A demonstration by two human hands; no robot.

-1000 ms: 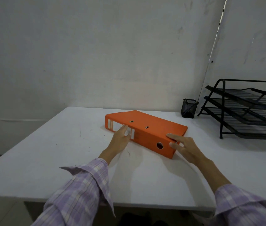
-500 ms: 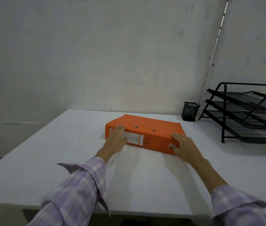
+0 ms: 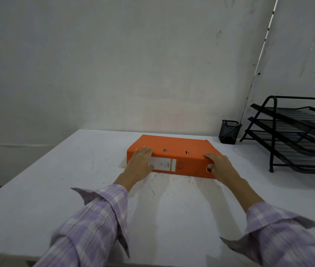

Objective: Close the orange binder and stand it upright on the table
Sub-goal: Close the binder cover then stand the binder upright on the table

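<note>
Binder (image 3: 183, 144), orange, flat on table (image 3: 56, 189); left hand (image 3: 140, 164) spread on spine, right hand (image 3: 221, 164) curled round corner; mesh cup (image 3: 229, 132) beyond.

Bare table (image 3: 56, 189) across left and lower middle of frame. Middle taken up by flat orange binder (image 3: 179, 145). At right, barred by black mesh pen cup (image 3: 229, 132) and tiered wire letter tray (image 3: 295, 135); narrow strip between binder and cup. Close behind, wall (image 3: 133, 74).

Small black mesh pen cup (image 3: 229, 132) stands far right, near grey wall (image 3: 114, 64). Black wire three-shelf paper rack (image 3: 273, 135) just right of cup. Thin white strip (image 3: 262, 49) runs up wall.
</note>
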